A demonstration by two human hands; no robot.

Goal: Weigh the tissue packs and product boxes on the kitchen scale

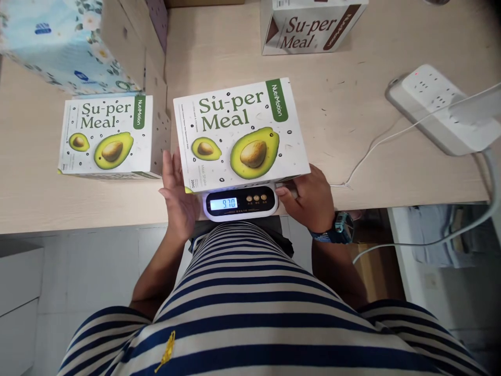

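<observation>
Su-per Meal avocado box (240, 136): between the hands | left hand (180, 209): wide, beside box's left edge | digital scale (242, 207): jutting from under box | right hand (313, 201): at lower-right corner, grip unclear | step: apparently weighing | next: likely calls for hands clear

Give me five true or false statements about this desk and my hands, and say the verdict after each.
1. The scale has a lit display. True.
2. A watch is on the left wrist. False: the watch is on the right wrist.
3. The left hand is by the left side of the middle avocado box, and the right hand is at its lower right corner. True.
4. The power strip is left of both avocado boxes. False: the power strip is to their right.
5. The shirt is plain. False: the shirt is striped.
</observation>
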